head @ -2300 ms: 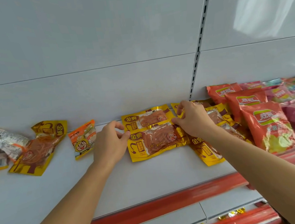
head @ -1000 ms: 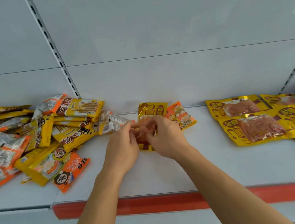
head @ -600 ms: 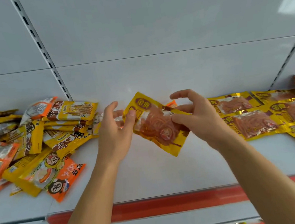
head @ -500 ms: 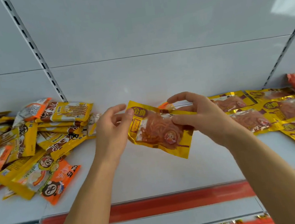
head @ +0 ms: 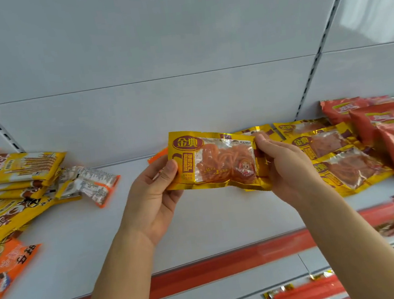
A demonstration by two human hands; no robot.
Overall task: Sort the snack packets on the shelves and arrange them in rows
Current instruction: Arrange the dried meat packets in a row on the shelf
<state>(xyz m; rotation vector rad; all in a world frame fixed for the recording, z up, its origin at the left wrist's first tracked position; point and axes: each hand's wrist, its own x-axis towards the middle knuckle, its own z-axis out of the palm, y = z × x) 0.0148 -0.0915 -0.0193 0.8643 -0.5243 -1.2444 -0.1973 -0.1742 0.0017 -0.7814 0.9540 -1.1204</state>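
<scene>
Yellow packet [head: 215, 162] held in the air above the white shelf [head: 212, 222], clear of the surface, label side facing the camera. Long axis runs left-right, roughly parallel to the shelf's red front edge [head: 230, 267], right end dipped slightly.

Left hand [head: 152, 197]: thumb pinched over the packet's left short edge, fingers behind, not visible. Right hand [head: 285, 170]: right short edge gripped, fingers curled behind the foil; thumb position can't be told for sure. So both hands closed on the same packet, one per end.

Key relation for next move: matching yellow packets [head: 336, 157] are laid in a row just to the right of the right hand, overlapping front to back, each w/ long axis also left-right. Held packet is therefore already oriented approx. the same way; no rotation judged necessary, only a shift rightward and down. Right hand is the nearer one to that row, almost touching its left edges. Left hand is on the far side.

Open shelf space lies directly below and in front of the held packet. Placement spot prob. beside or in front of the row's left edge; exact slot can't be judged from here.

Red packets [head: 392, 130] sit further right, against the yellow row. Unsorted mixed pile [head: 17, 186] lies well apart at far left, w/ one grey-orange packet [head: 96, 184] strayed towards the centre. An orange packet [head: 158, 155] is partly hidden behind the held one.
</scene>
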